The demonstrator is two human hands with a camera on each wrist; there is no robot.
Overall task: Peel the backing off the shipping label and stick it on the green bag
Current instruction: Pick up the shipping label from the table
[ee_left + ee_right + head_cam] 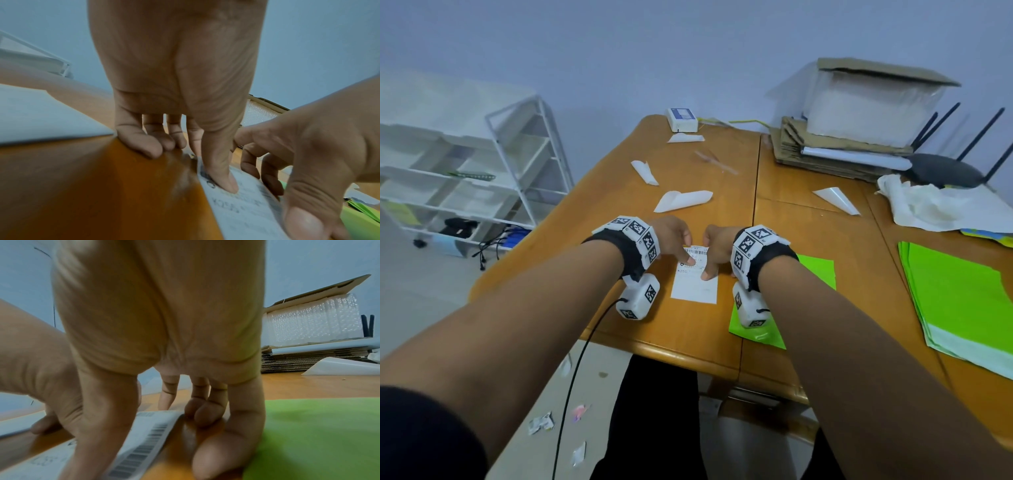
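Note:
The white shipping label (695, 287) with its barcodes lies flat on the wooden table (619, 192), just left of a green bag (816, 274). My left hand (685, 255) has its thumb pressed on the label's far left part (246, 211), with the index finger at the far edge and the other fingers curled on the wood. My right hand (707, 265) holds the far right part, thumb on top and index finger (166, 395) behind the edge. In the right wrist view the far corner of the label (144, 443) curls up slightly beside the green bag (318, 434).
Several curled white backing sheets (681, 200) lie across the middle of the table. A stack of green bags (955, 294) sits at the right. Cardboard with a bubble-wrap box (859, 102) and a router (945, 168) stand far right. A white shelf cart (465, 171) stands left.

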